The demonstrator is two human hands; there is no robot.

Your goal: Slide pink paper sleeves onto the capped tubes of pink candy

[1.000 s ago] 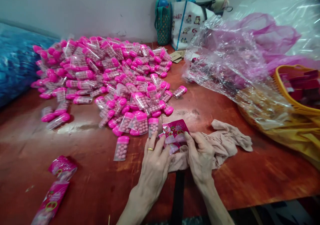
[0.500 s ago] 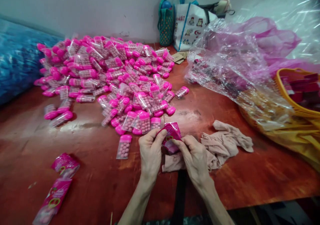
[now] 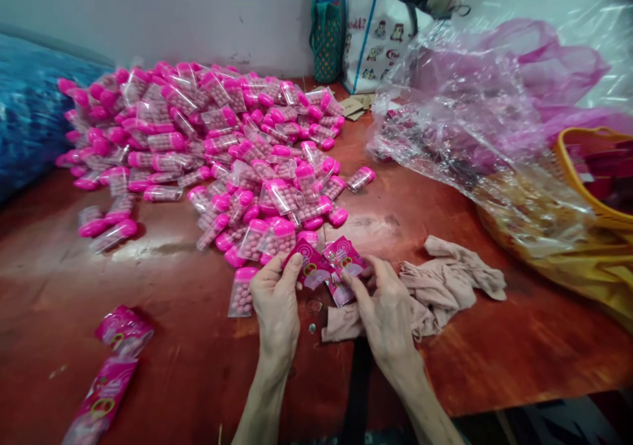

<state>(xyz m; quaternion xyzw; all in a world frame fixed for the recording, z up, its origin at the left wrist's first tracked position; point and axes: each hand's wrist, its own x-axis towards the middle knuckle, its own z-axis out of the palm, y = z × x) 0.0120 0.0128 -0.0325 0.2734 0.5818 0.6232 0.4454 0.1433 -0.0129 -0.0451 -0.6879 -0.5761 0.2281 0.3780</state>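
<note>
On the near side of the heap of candy tubes point(image 3: 208, 135), my left hand point(image 3: 275, 300) has its fingers closed, thumb on top, on one pink sleeve point(image 3: 311, 268), while the fingers of my right hand point(image 3: 388, 313) pinch more pink sleeves point(image 3: 343, 254) beside it, fanned slightly apart. One loose tube point(image 3: 241, 293) lies on the bench point(image 3: 198, 366) at the near edge of that heap, just beside my left hand. A crumpled cloth point(image 3: 440, 283) sits to the heap's near right, and two pink packs point(image 3: 103, 392) lie to its near left.
</note>
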